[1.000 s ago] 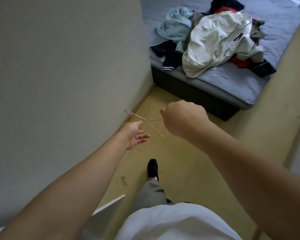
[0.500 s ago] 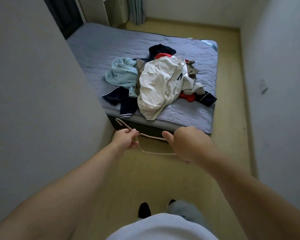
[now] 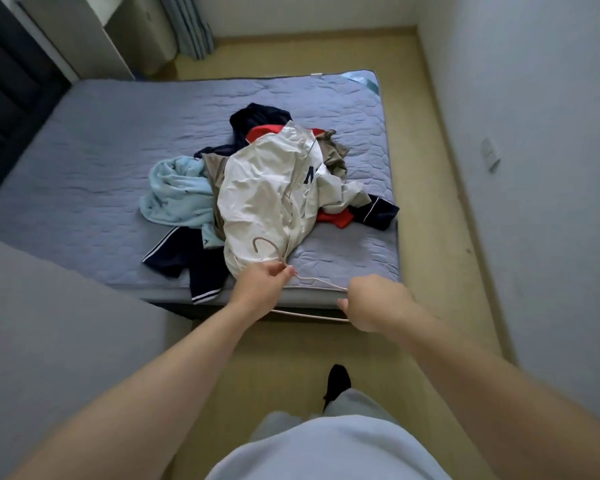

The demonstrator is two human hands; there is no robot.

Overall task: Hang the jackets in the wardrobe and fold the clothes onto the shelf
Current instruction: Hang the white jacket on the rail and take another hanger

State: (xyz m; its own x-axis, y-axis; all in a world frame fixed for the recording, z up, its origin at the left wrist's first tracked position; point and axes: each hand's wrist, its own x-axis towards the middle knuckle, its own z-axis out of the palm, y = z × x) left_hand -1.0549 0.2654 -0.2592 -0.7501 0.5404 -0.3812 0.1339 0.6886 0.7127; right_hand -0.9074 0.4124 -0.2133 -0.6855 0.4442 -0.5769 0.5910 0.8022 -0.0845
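A thin hanger (image 3: pixel 309 282) is held level over the bed's (image 3: pixel 101 161) near edge. The left hand (image 3: pixel 262 284) pinches its neck below the hook; the right hand (image 3: pixel 373 303) is curled round its right end. Just beyond, a cream jacket (image 3: pixel 264 199) tops the clothes pile (image 3: pixel 177 199) on the bed.

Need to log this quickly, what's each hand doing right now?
Left hand: pinching the hanger near its hook.
Right hand: gripping the hanger's other end.
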